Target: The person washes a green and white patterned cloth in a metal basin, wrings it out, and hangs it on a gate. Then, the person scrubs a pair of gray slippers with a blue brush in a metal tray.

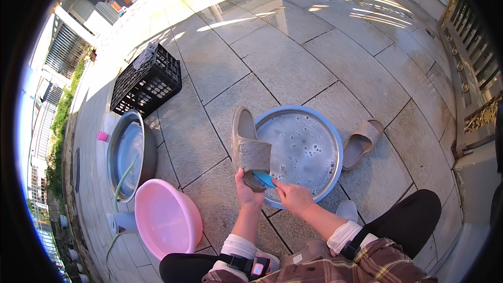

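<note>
My left hand [248, 194] grips a taupe slide sandal [253, 153] by its toe end, with the heel end pointing away from me. A blue scrub brush [264, 179] is in my right hand [295, 198], its bristles inside the sandal's toe opening under the strap. The sandal is held at the left rim of a round metal basin [338, 153] that holds sudsy, bubbly water. On the paving to the right of that basin lies a matching taupe sandal [361, 143].
A pink plastic basin [196, 220] stands at left, beside a metal basin [151, 165] with water and a green hose [125, 177]. Beyond are a black plastic crate [157, 82] with a cloth on it and a small pink cup [102, 136]. A metal gate [467, 67] borders the right.
</note>
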The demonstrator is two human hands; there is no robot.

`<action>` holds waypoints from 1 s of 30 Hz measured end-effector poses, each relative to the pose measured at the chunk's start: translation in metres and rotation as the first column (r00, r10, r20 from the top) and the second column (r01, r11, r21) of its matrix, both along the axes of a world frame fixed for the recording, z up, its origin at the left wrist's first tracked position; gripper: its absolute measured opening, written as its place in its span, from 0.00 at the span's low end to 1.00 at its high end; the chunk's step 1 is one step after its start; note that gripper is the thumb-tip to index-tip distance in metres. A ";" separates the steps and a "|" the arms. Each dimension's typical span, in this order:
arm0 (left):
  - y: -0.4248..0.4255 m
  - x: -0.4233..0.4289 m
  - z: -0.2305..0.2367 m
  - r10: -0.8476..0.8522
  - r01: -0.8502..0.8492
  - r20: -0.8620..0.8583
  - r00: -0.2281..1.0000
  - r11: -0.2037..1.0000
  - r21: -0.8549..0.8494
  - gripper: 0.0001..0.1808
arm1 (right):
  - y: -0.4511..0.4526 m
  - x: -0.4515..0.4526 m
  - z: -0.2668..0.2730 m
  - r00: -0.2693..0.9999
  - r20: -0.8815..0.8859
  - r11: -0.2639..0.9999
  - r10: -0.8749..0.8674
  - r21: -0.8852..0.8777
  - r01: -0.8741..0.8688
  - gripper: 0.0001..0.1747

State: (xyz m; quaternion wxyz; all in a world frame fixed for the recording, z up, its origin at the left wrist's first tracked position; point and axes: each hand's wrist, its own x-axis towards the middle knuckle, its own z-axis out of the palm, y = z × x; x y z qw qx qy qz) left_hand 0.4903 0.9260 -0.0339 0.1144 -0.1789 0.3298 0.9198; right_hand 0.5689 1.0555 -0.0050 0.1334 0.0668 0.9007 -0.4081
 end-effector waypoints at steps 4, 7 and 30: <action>0.002 -0.002 -0.002 0.068 -0.064 0.080 0.994 0.997 -0.054 0.24 | -0.001 0.003 0.003 0.995 -0.089 0.999 -0.044 -0.021 0.042 0.17; 0.000 -0.003 -0.003 0.029 -0.017 0.087 0.996 0.990 -0.139 0.23 | -0.006 0.003 0.003 0.990 -0.123 0.993 -0.073 -0.099 0.061 0.16; -0.018 -0.012 -0.029 0.108 -0.108 -0.001 0.994 0.994 -0.026 0.28 | 0.019 -0.019 -0.046 0.903 0.409 0.634 -0.134 -0.665 0.396 0.20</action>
